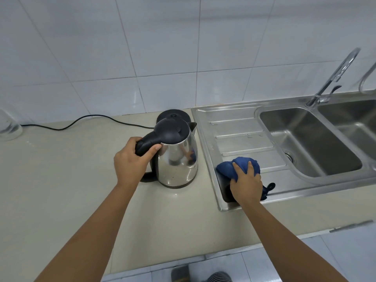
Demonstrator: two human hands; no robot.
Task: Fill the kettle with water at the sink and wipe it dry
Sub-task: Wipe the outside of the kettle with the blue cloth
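We've open counter (61,180) at 9 o'clock. Kettle (177,159) w/ base (174,117) behind blocks 12; faucet (333,76) guards basin (311,139) at 2.

The kettle (179,159) has a shiny silver body with a black lid and black handle; its round base (174,117) and cord (81,121) are black too. The cloth (237,167) is deep blue. The counter (71,180) is pale beige, the sink (305,139) brushed steel with raised ribs on its drainboard, the tap (335,76) chrome, and the wall tiles (162,47) glossy white with grey grout lines.

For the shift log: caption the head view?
Left hand grips kettle on counter; right hand presses blue cloth on drainboard.
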